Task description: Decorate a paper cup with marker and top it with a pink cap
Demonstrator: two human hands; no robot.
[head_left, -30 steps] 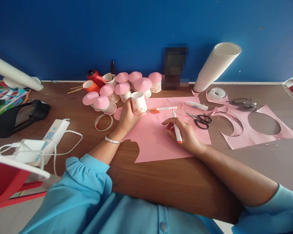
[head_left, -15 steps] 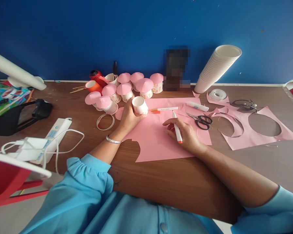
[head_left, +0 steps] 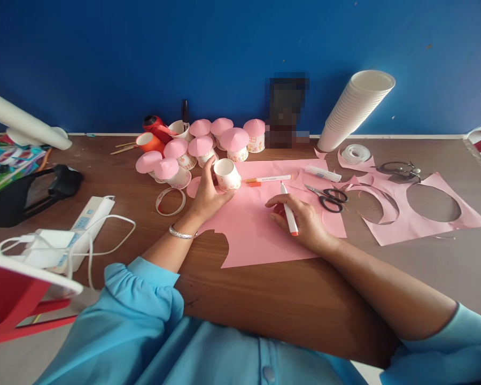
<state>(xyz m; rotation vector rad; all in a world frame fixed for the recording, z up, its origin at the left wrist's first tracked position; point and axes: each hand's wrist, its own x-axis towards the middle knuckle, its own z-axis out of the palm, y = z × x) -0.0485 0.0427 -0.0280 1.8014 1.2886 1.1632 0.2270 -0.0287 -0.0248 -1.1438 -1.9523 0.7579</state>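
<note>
Here our left hand (head_left: 206,197) curls around the tilted paper cup (head_left: 227,174) at the far left edge of the pink sheet (head_left: 252,238), while our right hand (head_left: 307,224), resting to the cup's right, pinches a marker (head_left: 289,216) whose long axis points away from us.

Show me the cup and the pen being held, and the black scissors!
cup (head_left: 228,181): head view, on its printed side wall.
pen (head_left: 287,209): head view, on the middle of its white barrel.
scissors (head_left: 319,192): head view, near where the two blades cross.
</note>
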